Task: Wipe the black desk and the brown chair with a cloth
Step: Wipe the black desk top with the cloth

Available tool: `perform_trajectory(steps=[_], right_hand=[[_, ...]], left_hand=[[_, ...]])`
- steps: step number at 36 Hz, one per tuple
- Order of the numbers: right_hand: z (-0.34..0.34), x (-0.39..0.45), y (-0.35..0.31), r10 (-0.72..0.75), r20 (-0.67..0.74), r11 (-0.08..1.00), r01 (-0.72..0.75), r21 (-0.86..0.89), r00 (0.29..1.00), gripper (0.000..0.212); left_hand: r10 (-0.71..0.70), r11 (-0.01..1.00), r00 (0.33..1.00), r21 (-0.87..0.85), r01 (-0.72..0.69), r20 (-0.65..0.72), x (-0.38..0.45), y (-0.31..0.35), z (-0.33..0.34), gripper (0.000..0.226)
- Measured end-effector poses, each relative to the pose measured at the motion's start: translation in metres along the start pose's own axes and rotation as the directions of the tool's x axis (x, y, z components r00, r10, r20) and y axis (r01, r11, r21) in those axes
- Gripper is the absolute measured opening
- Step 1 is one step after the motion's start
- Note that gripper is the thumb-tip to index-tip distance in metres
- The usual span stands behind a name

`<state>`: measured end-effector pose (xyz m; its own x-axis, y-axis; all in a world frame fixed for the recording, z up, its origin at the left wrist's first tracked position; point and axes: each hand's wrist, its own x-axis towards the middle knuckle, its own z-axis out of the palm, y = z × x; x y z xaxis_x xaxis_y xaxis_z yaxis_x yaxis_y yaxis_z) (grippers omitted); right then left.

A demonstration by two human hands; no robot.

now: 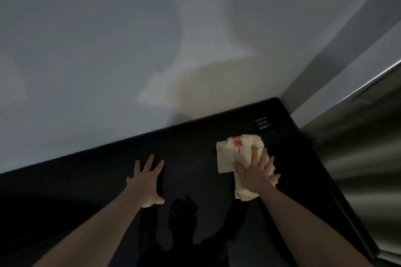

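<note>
Right hand (253, 174) presses flat, fingers spread, on the white cloth (236, 154) near the far right corner of the black desk (195, 147); left hand (147, 184) is splayed on bare desktop, holding nothing. Risk: bunched cloth may slip from under the palm or skip the corner label (263, 123). Count: two hands, one cloth, one desk, no chair visible

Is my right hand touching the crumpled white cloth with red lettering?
Touching. The head view shows the right hand pressing flat, fingers spread, on the white cloth.
</note>
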<state>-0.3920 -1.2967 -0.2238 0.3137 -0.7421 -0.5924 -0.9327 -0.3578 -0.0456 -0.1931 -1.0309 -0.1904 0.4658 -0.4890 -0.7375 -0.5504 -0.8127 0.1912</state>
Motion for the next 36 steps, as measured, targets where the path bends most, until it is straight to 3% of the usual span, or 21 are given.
perform_trajectory(steps=[6,18,27,36], right_hand=[[-0.044,0.065,0.021,0.042,-0.041,0.995,-0.038,0.091,0.998,0.092],[-0.091,0.119,0.036,0.177,-0.066,0.958,-0.157,0.239,0.982,0.090],[-0.064,0.092,0.035,0.291,-0.104,0.885,-0.226,0.408,0.951,0.084],[-0.009,0.006,0.002,0.424,-0.011,0.800,-0.369,0.473,0.906,0.083]], left_hand=[[-0.092,0.996,0.995,-0.027,0.091,-0.025,0.025,0.034,-0.002,0.134],[-0.093,0.995,0.994,-0.040,0.091,-0.051,0.031,0.028,0.004,0.136],[-0.081,0.997,0.993,-0.018,0.079,-0.089,0.019,0.025,0.001,0.133],[-0.037,0.999,0.980,-0.018,0.034,-0.195,-0.046,-0.033,0.044,0.101]])
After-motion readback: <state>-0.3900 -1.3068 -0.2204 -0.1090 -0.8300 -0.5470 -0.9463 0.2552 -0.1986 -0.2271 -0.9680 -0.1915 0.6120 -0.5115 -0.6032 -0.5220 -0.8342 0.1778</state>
